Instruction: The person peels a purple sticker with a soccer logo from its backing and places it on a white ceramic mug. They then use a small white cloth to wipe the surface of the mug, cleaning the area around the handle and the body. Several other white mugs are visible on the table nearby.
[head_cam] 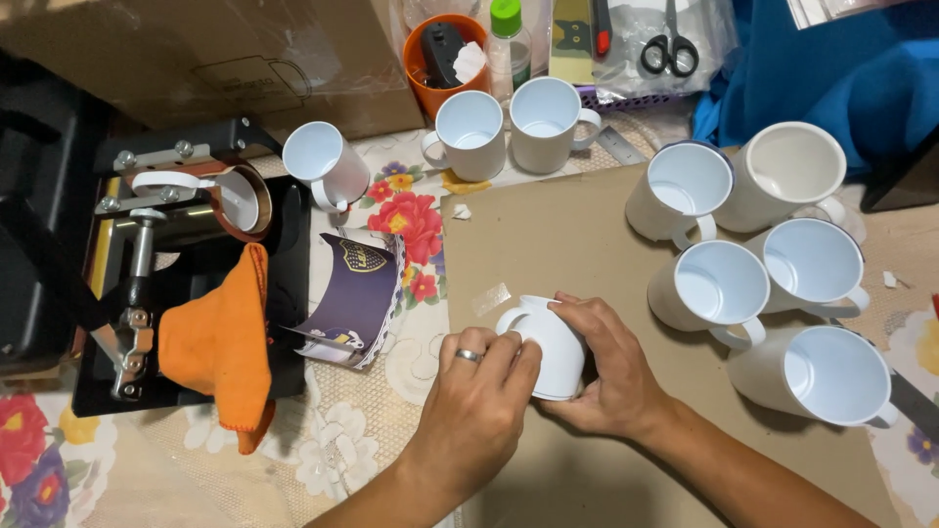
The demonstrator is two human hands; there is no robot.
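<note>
A white mug (553,342) lies on its side on a brown cardboard sheet (548,235), held between both hands. My left hand (479,391), with a ring on one finger, presses on the mug's near side by the handle. My right hand (606,367) cups the mug from the right and underneath. A short strip of clear tape (491,298) lies on the cardboard just left of the mug. A curled purple printed sheet (357,293) rests to the left on the flowered tablecloth.
A black mug press (186,235) with a mug clamped in it and an orange cloth (225,342) stands at left. Several empty white mugs (724,288) crowd the right and back. An orange cup, a bottle and scissors (669,49) sit at the far edge.
</note>
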